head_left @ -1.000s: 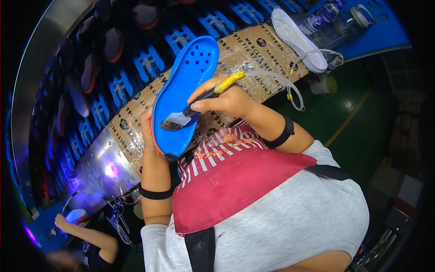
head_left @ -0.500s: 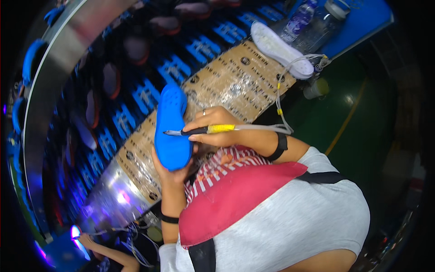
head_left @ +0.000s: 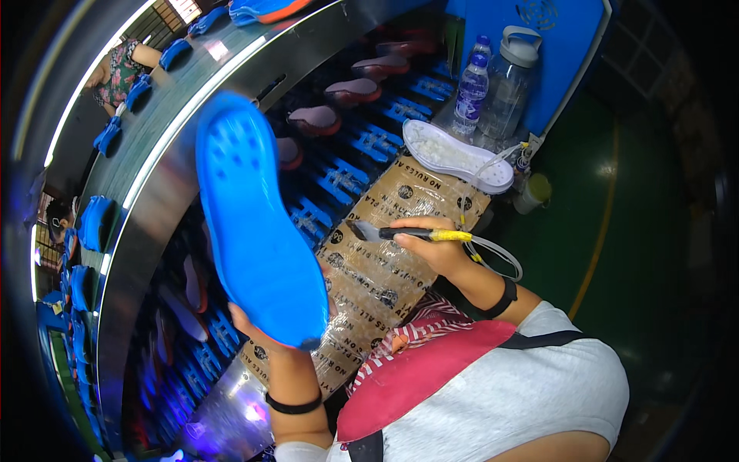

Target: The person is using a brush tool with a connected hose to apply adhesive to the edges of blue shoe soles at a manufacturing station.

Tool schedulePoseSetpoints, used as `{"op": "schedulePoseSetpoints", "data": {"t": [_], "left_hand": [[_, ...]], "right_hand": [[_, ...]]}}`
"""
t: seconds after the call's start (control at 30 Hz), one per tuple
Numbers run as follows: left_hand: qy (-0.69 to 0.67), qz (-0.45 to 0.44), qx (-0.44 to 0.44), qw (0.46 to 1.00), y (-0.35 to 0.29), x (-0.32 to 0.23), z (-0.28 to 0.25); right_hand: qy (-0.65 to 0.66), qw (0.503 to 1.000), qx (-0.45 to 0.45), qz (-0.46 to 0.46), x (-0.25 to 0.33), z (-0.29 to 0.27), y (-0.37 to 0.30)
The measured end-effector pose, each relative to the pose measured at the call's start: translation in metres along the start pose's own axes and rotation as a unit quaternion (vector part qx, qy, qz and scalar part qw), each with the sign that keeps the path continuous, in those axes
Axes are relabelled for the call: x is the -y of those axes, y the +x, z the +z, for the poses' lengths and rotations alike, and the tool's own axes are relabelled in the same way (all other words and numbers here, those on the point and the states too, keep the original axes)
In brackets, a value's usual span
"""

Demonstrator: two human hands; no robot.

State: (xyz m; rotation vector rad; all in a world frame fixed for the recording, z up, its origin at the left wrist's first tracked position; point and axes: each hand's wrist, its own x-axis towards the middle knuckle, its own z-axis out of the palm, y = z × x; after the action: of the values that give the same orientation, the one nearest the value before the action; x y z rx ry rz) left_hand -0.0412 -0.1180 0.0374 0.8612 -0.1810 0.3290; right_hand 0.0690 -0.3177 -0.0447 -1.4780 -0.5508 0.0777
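My left hand (head_left: 258, 333) grips a blue shoe sole (head_left: 258, 231) by its heel end. The sole is tilted up toward me, and its hollow inner face shows small dimples at the toe end. Most of my left fingers are hidden behind it. To the right, apart from the sole, my right hand (head_left: 440, 252) closes around a brush (head_left: 406, 232) with a black handle, yellow tape and dark, wet-looking bristles. A thin clear tube runs off the brush's back end. Below the brush lies a bench top covered with printed brown paper (head_left: 362, 269) under clear film.
A white sole-shaped tray (head_left: 456, 156) holding whitish stuff lies at the bench's far end, beside a purple-labelled bottle (head_left: 471, 96) and a clear jug (head_left: 508, 92). Beyond the bench, a rack carries shoe parts (head_left: 354, 91). Blue soles (head_left: 95, 223) line a conveyor; another person (head_left: 123, 73) stands behind.
My left hand has raised the blue sole up and leftward, nearer the view. The brush has come off the sole and moved right with my right hand. The view has shifted too.
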Motion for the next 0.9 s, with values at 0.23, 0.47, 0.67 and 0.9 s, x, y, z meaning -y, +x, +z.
{"op": "schedulePoseSetpoints", "data": {"t": [0.23, 0.47, 0.67, 0.9], "left_hand": [[-0.176, -0.022, 0.173, 0.969, 0.191, -0.097, 0.022], [0.212, -0.002, -0.061, 0.975, 0.175, -0.064, 0.073], [0.751, 0.46, -0.122, 0.457, 0.135, -0.151, 0.023], [0.862, 0.175, -0.278, 0.385, 0.076, -0.313, -0.088]], "right_hand": [[0.059, 0.998, -0.007, 0.034, 0.012, 0.0, -0.01], [0.082, 0.993, -0.009, 0.08, 0.002, -0.003, -0.018], [0.086, 0.994, 0.002, 0.072, 0.002, 0.005, -0.02], [0.111, 0.989, 0.045, 0.083, 0.002, 0.024, -0.022]]}}
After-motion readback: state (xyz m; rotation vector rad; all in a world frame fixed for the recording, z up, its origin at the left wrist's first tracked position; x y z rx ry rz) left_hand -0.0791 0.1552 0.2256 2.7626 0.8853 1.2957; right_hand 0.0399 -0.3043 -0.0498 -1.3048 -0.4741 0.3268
